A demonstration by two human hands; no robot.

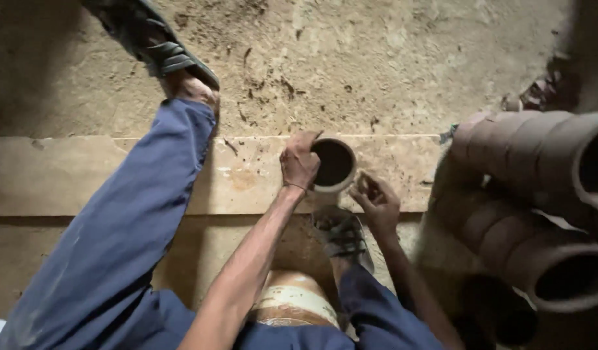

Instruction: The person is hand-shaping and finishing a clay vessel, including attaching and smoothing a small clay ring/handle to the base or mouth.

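A small round clay pot [333, 164] stands upright on a pale wooden plank [85, 175] on the dirt floor. The left hand [299, 161] grips its rim. The right hand [375, 202] is just beside it, half open, holding nothing. Stacked clay pipes [539, 194] lie at the right.

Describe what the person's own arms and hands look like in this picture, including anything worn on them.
Both forearms are bare, with no sleeves reaching them in view. The left hand and the right hand wear no gloves and look dusty, smeared with clay. A thin dark band seems to circle the left wrist; no rings or watch can be made out.
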